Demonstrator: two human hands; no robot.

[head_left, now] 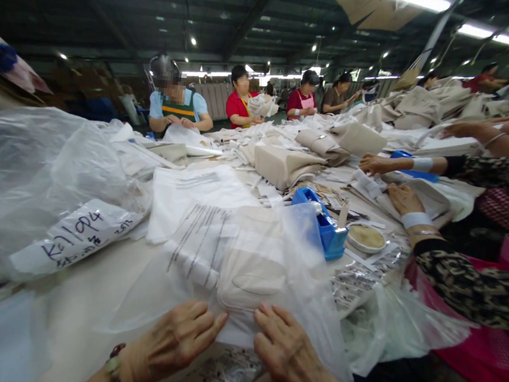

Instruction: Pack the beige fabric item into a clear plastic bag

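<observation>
Pressing flat, ungripped: left hand [177, 340] and right hand [286, 353] lay open on bagged pouch [253, 278], beside blue dispenser [323, 224].

Behind the blue tape dispenser [323, 224], the far workers' faces are blurred. The handwritten label [76, 237] left of it is partly unreadable.

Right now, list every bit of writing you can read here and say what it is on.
"Ke11094", handwritten in marker on the white label inside the big plastic sack at left.
A second handwritten line under it: too blurred to read.
Printed lines on the clear bag the hands press on: too small and blurred to read.
Nothing else is legible.
</observation>
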